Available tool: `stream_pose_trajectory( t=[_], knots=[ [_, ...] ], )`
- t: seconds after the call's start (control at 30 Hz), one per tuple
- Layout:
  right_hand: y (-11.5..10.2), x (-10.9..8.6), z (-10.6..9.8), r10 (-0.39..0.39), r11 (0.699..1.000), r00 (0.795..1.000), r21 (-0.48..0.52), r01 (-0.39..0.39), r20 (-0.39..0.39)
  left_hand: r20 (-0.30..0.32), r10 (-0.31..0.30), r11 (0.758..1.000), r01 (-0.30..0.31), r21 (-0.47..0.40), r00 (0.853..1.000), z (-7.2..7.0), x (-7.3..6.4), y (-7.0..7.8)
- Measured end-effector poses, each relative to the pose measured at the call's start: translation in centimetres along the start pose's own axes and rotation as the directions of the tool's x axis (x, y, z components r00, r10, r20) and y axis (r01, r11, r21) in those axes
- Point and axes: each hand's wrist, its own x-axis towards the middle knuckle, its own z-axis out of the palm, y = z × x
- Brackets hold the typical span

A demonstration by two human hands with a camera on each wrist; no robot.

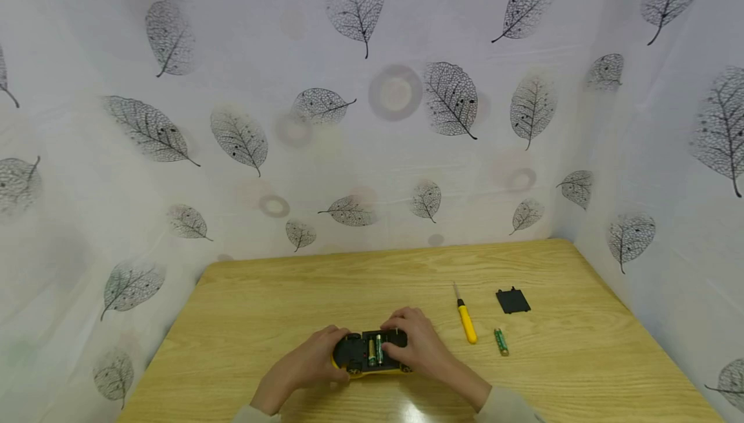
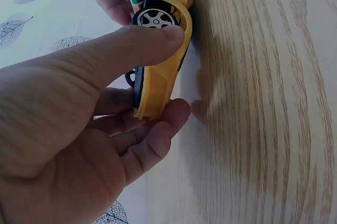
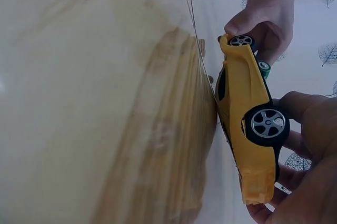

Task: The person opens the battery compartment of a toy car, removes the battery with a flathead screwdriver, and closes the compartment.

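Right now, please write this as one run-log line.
left hand: holds overturned toy car; right hand: on car; two batteries: in compartment, one protruding; third battery, screwdriver, cover: on table

We locate items from the toy car (image 1: 358, 350): two batteries (image 1: 372, 352) in it; the left hand (image 1: 310, 357) at its left end, the right hand (image 1: 422, 345) at its right; on the table (image 1: 290, 294) rightward, the screwdriver (image 1: 467, 325), then the loose battery (image 1: 501, 341); the cover (image 1: 513, 301) right and behind.

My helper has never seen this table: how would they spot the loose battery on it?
On the wooden table, look to the right of the yellow-handled screwdriver. There, nearer the person than the black cover, lies a green battery. Unlike the two batteries in the upturned toy car, it lies loose on the wood.
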Motion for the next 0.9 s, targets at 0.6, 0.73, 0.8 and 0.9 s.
stream_pose_trajectory(
  t=[0.6,0.73,0.8,0.9],
  knots=[
    [-0.19,-0.15,0.46,-0.017,1.000,0.999,0.021,0.016,0.032,0.012,-0.004,1.000,0.004,-0.013,1.000,0.10,-0.17,0.04],
    [-0.16,-0.19,0.32,-0.041,0.998,0.999,0.046,0.040,0.028,0.011,0.004,1.000,-0.003,-0.021,1.000,0.12,-0.21,0.08],
    [-0.04,-0.17,0.37,-0.066,0.997,0.998,0.046,0.065,0.014,0.010,0.004,1.000,-0.004,-0.022,1.000,0.15,-0.22,0.07],
    [0.08,-0.16,0.41,-0.089,0.994,0.996,0.060,0.089,-0.005,0.003,0.004,1.000,-0.004,-0.017,1.000,0.21,-0.26,0.08]
  ],
)
